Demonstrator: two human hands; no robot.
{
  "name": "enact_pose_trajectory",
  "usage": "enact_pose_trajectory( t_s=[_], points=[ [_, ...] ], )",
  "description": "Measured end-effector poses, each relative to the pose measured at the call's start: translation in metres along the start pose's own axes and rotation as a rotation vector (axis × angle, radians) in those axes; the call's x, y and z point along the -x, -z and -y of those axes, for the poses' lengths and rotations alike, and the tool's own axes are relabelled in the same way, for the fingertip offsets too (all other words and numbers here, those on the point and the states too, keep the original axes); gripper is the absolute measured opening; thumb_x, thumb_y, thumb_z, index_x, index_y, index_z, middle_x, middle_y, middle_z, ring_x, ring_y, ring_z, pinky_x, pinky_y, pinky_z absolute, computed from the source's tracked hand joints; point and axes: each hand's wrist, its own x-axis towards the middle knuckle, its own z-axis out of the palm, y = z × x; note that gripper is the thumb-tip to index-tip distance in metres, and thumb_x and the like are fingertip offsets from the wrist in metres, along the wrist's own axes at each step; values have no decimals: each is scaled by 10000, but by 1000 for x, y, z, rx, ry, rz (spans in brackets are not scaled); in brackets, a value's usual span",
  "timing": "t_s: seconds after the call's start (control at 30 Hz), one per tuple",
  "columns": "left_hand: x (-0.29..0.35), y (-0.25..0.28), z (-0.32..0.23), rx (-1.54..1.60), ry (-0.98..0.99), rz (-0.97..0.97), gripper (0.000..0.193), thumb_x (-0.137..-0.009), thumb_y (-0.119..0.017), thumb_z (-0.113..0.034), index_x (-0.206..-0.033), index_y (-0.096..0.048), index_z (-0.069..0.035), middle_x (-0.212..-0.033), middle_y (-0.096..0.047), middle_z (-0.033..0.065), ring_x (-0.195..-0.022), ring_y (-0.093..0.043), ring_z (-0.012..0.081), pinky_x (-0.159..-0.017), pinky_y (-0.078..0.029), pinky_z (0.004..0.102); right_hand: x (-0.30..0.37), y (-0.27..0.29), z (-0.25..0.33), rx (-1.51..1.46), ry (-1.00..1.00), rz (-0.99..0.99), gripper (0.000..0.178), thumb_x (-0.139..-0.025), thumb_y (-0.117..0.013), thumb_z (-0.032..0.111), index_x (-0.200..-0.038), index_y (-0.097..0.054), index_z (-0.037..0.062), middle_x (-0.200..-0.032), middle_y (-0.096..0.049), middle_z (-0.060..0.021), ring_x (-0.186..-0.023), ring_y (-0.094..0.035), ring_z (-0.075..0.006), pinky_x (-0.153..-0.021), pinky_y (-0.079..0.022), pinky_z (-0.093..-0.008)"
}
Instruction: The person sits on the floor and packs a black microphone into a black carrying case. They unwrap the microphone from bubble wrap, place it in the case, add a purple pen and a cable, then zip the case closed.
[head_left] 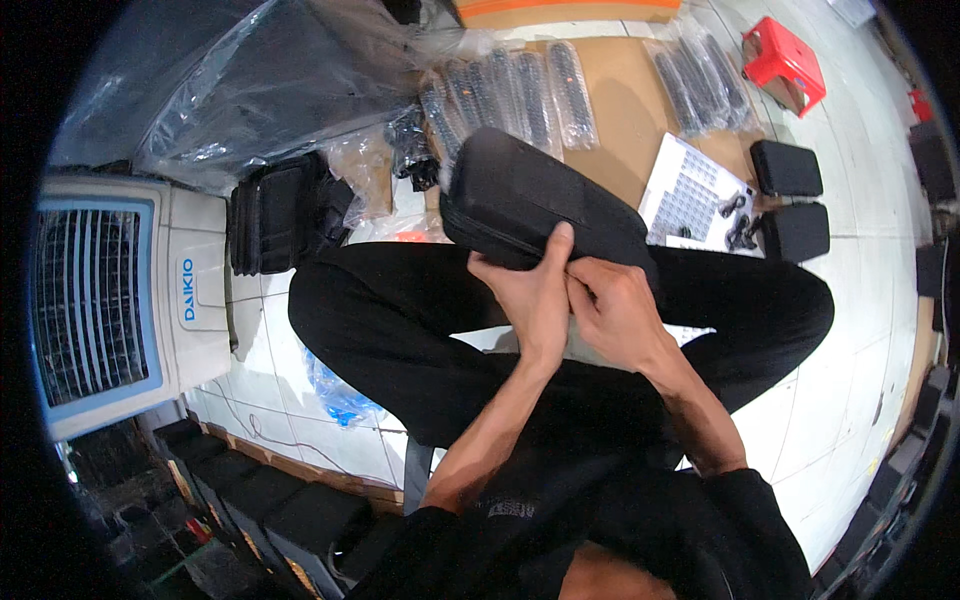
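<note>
A black hard-shell zip case (540, 195) lies closed or nearly closed across my lap, its long side slanting down to the right. My left hand (532, 300) grips its near edge, with the thumb pressed on the lid. Right beside it, my right hand (620, 310) has its fingers curled in a pinch at the same edge, around the seam. Whatever sits between those fingertips is hidden; a zipper pull cannot be made out. Both forearms reach up from the lower edge of the picture.
Bubble-wrapped dark items (510, 95) lie on cardboard ahead. Right of them are printed sheets (690, 185) with small black cables (742, 232), two black cases (787, 168) and a red stool (785, 65). Stacked black cases (280, 215) and an air cooler (130, 300) stand left.
</note>
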Motion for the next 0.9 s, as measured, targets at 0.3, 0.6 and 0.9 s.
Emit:
enact_pose_trajectory(
  t_s=[0.3, 0.6, 0.9],
  points=[
    [-5, 56, 19, 245, -66, 441, 920, -899, -710, -354, -1519, -85, -86, -1451, -332, 157, -1340, -364, 266, -1123, -283, 421, 35, 43, -3, -266, -139, 22, 168, -942, -528, 15, -869, -669, -41, -756, -672, -91, -664, -612, -132, -624, -485, -275],
    [-23, 73, -6, 635, 356, 521, 1012, -737, -797, -506, -1504, -270, -111, -1406, -466, 115, -1328, -431, 254, -1120, -333, 455, 50, 81, 18, -316, -62, 165, 173, -929, -526, 15, -828, -658, -31, -700, -653, -99, -619, -644, -160, -573, -494, -288],
    [-18, 53, -4, 219, 8, 652, 1206, -355, -980, -136, -1410, -404, -42, -1363, -507, 108, -1274, -483, 222, -1107, -372, 351, 42, 100, 52, -343, -380, 96, 200, -963, -541, 68, -851, -660, -46, -704, -645, -114, -619, -650, -165, -556, -491, -287]
  ],
)
